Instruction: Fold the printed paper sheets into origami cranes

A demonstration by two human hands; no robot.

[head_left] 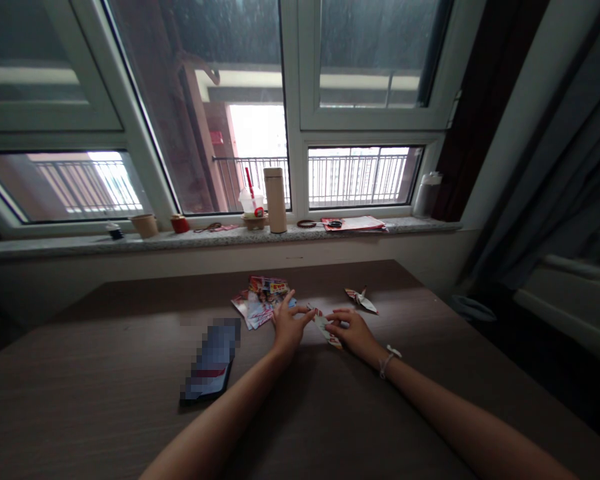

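Between my hands a narrow piece of folded paper (325, 328), pale with red and orange print, slants on the brown table. My left hand (289, 325) pinches its far left end between thumb and finger, the other fingers raised. On its right side, my right hand (353, 330) has thumb and fingers closed on the paper's edge. Just behind my right hand lies a folded paper crane (362, 301) in similar print. Beyond my left hand, partly hidden by it, is a pile of glossy printed papers (261, 300).
A phone (213, 360), its screen blurred out, lies left of my left forearm on the table (105, 373). Along the windowsill (220, 239) stand a tan bottle (275, 200), a plastic cup with a red straw (253, 202), a paper cup (145, 225) and scissors (334, 224) on red-edged papers.
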